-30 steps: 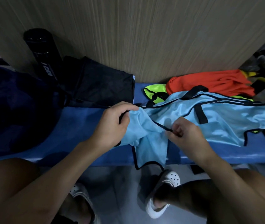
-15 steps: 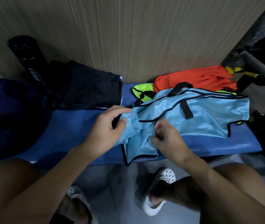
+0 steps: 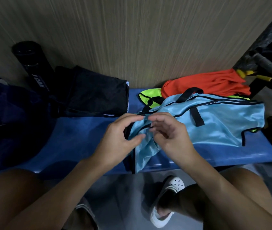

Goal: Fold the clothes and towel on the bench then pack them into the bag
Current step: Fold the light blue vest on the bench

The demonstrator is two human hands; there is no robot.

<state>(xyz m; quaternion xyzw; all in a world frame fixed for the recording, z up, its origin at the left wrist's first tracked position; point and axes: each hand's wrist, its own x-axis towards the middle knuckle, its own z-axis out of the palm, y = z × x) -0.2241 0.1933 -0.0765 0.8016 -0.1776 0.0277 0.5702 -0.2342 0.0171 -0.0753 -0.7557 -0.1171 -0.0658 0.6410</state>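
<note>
My left hand [image 3: 120,140] and right hand [image 3: 171,138] pinch the bunched end of the light blue bib [image 3: 218,125] lying across the blue bench [image 3: 82,135] before me.

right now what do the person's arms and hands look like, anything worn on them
The left forearm and right forearm are bare to the picture's edge, no sleeve in view. The left hand and right hand are ungloved. No watch, band or bracelet shows at either wrist. Whether a finger bears a ring is too small to tell.
</note>
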